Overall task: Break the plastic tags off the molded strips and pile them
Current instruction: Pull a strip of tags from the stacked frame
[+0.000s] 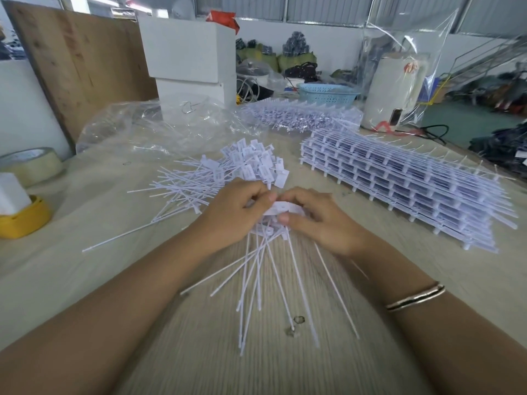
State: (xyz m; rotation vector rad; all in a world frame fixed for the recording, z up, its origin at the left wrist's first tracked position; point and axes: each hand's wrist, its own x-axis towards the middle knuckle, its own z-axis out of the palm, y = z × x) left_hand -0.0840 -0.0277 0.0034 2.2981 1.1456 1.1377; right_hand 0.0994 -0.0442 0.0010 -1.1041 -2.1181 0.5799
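Both bare forearms reach forward and converge at centre. The left hand (233, 212) and right hand (316, 218) meet almost knuckle to knuckle, fingers curled inward in a pinch, thumbs facing. A bangle (415, 300) circles the right forearm.

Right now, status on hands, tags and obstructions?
Left hand and right hand both gripping bunch of white plastic tags. Loose tag pile beyond hands. Stacked white molded strips right. Nothing obstructing.

No text can be read. The loose tags (251, 163) piled just beyond the grip carry dark printed marks, as do the stacked molded strips (399, 178) to its right, all blurred.
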